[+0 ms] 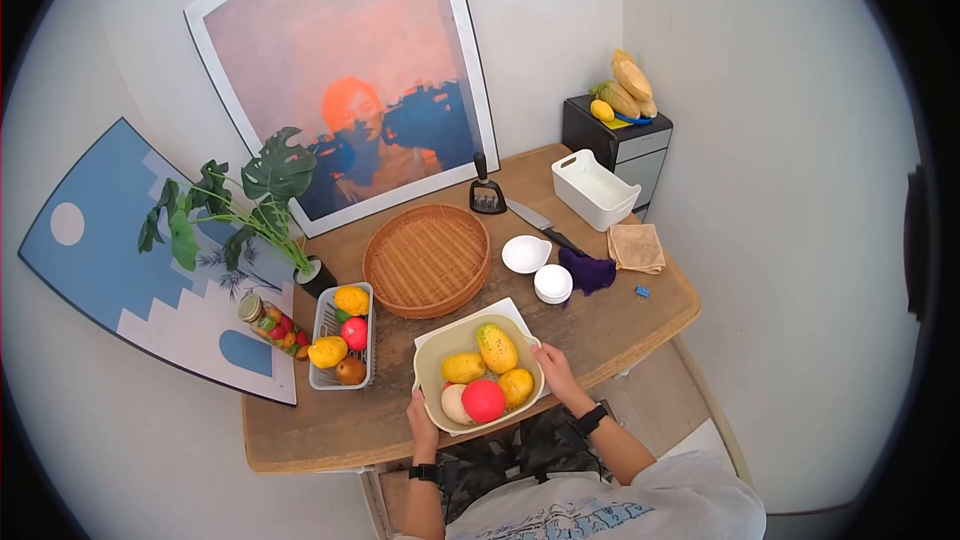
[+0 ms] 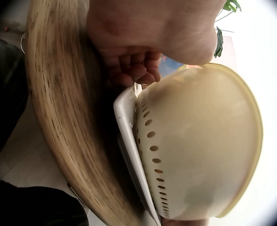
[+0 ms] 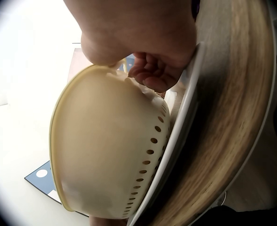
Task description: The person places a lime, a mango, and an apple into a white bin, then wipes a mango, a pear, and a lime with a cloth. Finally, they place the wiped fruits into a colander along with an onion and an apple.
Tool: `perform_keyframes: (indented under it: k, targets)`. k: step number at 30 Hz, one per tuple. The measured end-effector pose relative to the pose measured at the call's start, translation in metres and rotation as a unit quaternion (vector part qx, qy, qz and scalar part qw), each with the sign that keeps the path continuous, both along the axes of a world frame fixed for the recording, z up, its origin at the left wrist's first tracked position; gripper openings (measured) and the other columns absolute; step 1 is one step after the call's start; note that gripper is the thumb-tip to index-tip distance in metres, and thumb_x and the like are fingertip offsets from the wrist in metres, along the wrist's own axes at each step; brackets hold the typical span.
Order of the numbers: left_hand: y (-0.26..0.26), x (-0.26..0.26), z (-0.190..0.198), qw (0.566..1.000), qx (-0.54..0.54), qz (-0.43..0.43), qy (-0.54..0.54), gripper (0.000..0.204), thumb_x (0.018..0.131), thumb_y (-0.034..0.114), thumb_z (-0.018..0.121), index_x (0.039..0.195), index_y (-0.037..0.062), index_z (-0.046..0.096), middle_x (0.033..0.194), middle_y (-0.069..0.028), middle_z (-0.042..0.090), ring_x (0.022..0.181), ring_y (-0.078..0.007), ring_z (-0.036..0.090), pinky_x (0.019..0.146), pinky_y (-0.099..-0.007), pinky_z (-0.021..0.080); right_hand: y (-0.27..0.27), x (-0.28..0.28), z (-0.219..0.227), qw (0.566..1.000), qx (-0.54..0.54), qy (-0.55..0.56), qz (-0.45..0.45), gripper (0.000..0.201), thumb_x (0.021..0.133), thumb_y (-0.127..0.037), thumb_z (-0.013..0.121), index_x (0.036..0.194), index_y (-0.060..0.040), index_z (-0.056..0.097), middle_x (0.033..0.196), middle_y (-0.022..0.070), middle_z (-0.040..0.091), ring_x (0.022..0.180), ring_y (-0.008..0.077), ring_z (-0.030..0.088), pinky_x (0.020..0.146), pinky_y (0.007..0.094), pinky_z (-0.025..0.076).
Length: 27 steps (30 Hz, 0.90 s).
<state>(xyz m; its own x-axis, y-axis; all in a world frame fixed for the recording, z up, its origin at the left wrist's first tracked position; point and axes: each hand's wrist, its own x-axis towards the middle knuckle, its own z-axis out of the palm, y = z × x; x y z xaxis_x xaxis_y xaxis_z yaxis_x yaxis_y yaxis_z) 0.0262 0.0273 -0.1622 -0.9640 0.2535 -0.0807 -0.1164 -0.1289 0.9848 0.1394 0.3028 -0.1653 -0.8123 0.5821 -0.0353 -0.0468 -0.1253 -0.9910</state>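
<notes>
A cream basket point(image 1: 428, 370) with round drain holes along its lower wall holds several fruits. In it lie a speckled yellow-green fruit point(image 1: 497, 348), two other yellow fruits, a bright pink-red round one point(image 1: 484, 401) and a pale round one point(image 1: 453, 403). My left hand point(image 1: 423, 420) grips the basket's left end at the rim. At the opposite end, my right hand point(image 1: 556, 372) grips the rim too, its fingers curled below in the right wrist view. Under the basket is a flat white board point(image 2: 125, 110), close against its perforated bottom edge.
A grey basket point(image 1: 327, 325) of fruit and a jar point(image 1: 272, 323) stand left, near a potted plant point(image 1: 275, 175). Behind is a round wicker tray point(image 1: 427, 260). Right are white bowls point(image 1: 526, 253), a knife point(image 1: 535, 220), a purple cloth point(image 1: 588, 272) and a white bin point(image 1: 597, 195).
</notes>
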Motion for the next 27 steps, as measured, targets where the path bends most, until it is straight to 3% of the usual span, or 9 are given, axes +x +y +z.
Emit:
perform_keyframes:
  k: [1, 27]
  targets:
    - [0.000, 0.000, -0.001, 1.000, 0.002, 0.001, 0.001, 0.057, 0.115, 0.044, 0.040, 0.117, -0.0052, 0.069, 0.110, -0.0107, 0.074, 0.099, -0.0169, 0.067, 0.088, -0.0330, 0.053, -0.001, -0.001, 0.002, 1.000, 0.003, 0.001, -0.010, 0.031, 0.109, -0.028, 0.059, 0.089, -0.0033, 0.062, 0.079, -0.0062, 0.052, 0.076, 0.0040, 0.045, 0.066, 0.0256, 0.041]
    - [0.001, 0.002, 0.005, 1.000, -0.007, 0.007, -0.005, 0.057, 0.115, 0.044, 0.041, 0.120, -0.0063, 0.068, 0.113, -0.0116, 0.073, 0.102, -0.0176, 0.068, 0.090, -0.0328, 0.053, -0.004, 0.002, 0.012, 1.000, -0.003, 0.012, -0.006, 0.033, 0.109, -0.029, 0.059, 0.088, -0.0039, 0.061, 0.079, -0.0060, 0.052, 0.077, 0.0037, 0.045, 0.066, 0.0250, 0.041]
